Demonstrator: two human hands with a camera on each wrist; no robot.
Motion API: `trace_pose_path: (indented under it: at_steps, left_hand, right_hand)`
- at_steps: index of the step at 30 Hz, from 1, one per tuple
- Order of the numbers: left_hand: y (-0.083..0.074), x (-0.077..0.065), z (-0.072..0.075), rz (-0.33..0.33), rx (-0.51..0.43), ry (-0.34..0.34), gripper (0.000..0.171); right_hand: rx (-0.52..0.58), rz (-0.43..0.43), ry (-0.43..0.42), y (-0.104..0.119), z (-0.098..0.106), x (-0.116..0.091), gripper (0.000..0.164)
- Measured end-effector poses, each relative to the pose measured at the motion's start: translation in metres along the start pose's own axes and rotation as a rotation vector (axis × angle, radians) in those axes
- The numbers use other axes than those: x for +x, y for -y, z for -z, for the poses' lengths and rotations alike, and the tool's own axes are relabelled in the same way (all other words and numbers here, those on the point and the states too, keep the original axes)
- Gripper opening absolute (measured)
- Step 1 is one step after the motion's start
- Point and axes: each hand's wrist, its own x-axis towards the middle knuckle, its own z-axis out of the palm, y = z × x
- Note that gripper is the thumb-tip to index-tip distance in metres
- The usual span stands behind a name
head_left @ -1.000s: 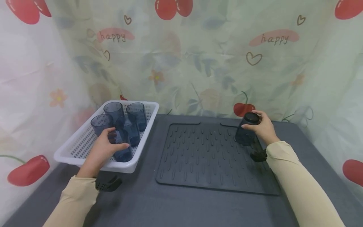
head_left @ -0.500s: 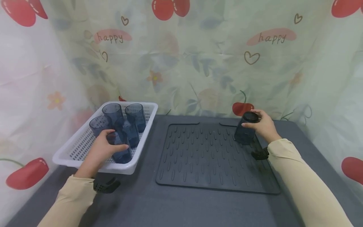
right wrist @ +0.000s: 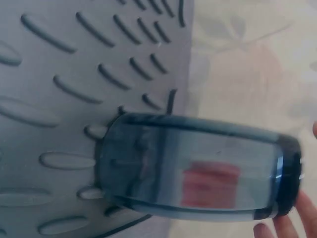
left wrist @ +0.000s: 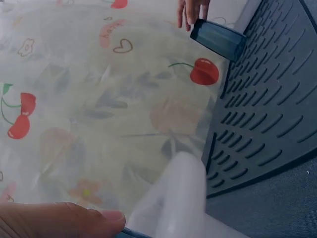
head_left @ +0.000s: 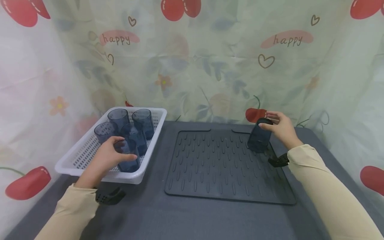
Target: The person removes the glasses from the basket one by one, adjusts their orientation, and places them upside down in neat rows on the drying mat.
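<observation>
In the head view, my left hand spans the top of a blue-tinted drinking glass at the near corner of the white basket, thumb and fingers on either side. The left wrist view shows only the left thumb against a sliver of blue rim. A darker-looking glass stands upside down on the black ridged mat, near its back right corner. Its thick base faces up. Around that base, my right hand has its fingers loosened and spread, close to the glass.
Several more blue glasses stand upright in the basket, close together behind the left hand. Basket and mat lie side by side on a dark grey table. A printed curtain closes off the back and both sides.
My right hand has loosened its hold on the upside-down glass and drawn slightly up and to the right, the glass staying on the mat. The left hand has hardly moved.
</observation>
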Motion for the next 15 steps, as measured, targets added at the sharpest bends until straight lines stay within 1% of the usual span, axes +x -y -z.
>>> trace_pose_path:
  at_steps: [5,9,15]
  left_hand:
    - [-0.013,-0.009,0.007,-0.044,0.017,-0.011,0.100]
    - [-0.027,-0.017,0.014,-0.069,0.028,-0.054,0.099]
    - [-0.044,-0.033,0.023,-0.091,-0.040,-0.108,0.101]
  right_hand:
    - [0.010,0.000,-0.008,0.012,0.007,-0.009,0.077]
    - [0.048,0.018,-0.006,0.021,0.011,-0.016,0.079]
    - [0.106,0.063,-0.022,0.030,0.011,-0.024,0.077]
